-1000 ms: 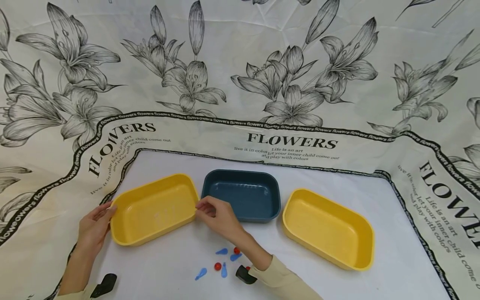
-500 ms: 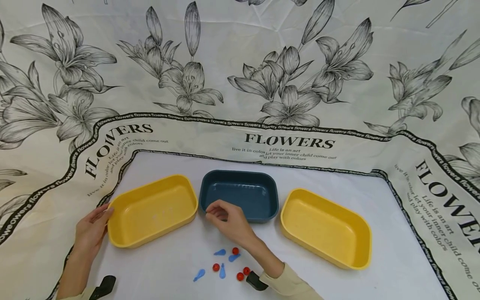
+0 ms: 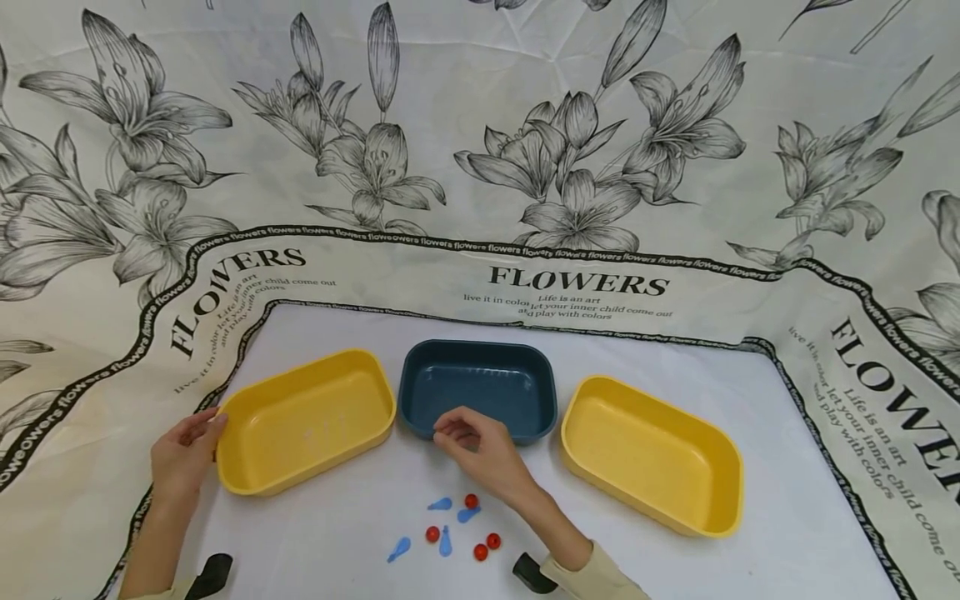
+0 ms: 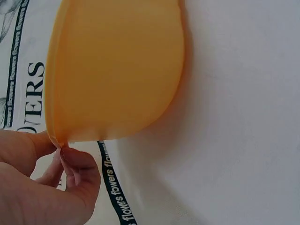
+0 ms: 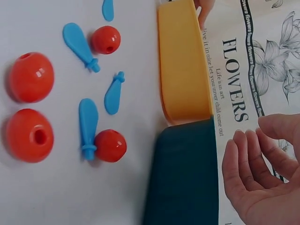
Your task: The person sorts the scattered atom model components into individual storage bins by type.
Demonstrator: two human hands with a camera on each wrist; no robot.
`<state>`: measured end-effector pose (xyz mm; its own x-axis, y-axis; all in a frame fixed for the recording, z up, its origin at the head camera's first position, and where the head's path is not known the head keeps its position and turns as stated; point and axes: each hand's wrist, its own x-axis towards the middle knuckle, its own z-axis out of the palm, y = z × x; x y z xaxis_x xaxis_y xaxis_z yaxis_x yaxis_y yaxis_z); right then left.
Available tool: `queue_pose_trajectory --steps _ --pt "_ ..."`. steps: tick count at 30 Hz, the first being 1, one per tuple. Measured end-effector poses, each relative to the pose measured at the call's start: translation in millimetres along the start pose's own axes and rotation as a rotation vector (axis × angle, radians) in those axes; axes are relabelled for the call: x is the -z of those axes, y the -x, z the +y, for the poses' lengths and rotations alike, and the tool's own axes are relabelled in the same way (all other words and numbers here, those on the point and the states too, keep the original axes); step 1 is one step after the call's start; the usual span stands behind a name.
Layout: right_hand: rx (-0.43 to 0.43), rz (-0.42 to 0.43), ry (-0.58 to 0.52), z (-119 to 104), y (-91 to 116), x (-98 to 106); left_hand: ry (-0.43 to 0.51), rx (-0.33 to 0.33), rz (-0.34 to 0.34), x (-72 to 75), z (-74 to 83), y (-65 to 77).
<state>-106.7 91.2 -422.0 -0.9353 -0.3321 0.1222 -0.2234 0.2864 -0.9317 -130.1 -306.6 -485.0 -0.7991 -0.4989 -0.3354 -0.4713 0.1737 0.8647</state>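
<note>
My left hand pinches the left end of a yellow plastic tray. In the left wrist view, thumb and fingers meet at the rim of that tray. My right hand is just over the near edge of a dark blue tray, its fingers loosely curled and holding nothing. Whether it touches that rim I cannot tell. In the right wrist view the hand has nothing between its fingers, beside the dark blue tray.
A second yellow tray stands to the right, angled. In front of the trays lie several red beads with holes and several small light-blue paddle-shaped pieces on the white tabletop. A flower-printed cloth rises behind.
My right hand has left the right end of the left yellow tray and moved rightward to the dark blue tray's near edge. My left hand keeps its hold.
</note>
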Motion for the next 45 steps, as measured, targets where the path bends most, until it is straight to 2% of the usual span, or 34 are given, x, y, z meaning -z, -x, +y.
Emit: queue_pose_trajectory --steps 3,7,11,16,27,35,41,45 --pt "-0.008 0.009 0.003 2 4 3 -0.131 -0.083 0.083 -3.2 0.5 4.4" --pt "-0.016 0.021 0.005 7 8 6 -0.240 -0.188 0.178 -7.4 6.5 13.3" --pt "-0.016 0.037 0.006 11 11 9 -0.289 -0.278 0.243 -11.8 14.9 25.0" --pt "-0.032 0.051 0.002 13 16 13 -0.308 -0.356 0.276 -18.4 22.8 38.2" --pt "-0.085 0.077 0.009 18 27 24 -0.281 -0.488 0.230 -38.7 30.4 62.9" --pt "-0.177 0.099 0.023 21 38 28 -0.267 -0.481 0.178 -57.3 32.1 84.8" --pt "-0.229 0.101 0.046 22 46 28 -0.213 -0.494 0.121 -70.7 31.7 95.8" --pt "-0.250 0.105 0.046 25 51 29 -0.182 -0.470 0.077 -80.9 32.6 101.4"
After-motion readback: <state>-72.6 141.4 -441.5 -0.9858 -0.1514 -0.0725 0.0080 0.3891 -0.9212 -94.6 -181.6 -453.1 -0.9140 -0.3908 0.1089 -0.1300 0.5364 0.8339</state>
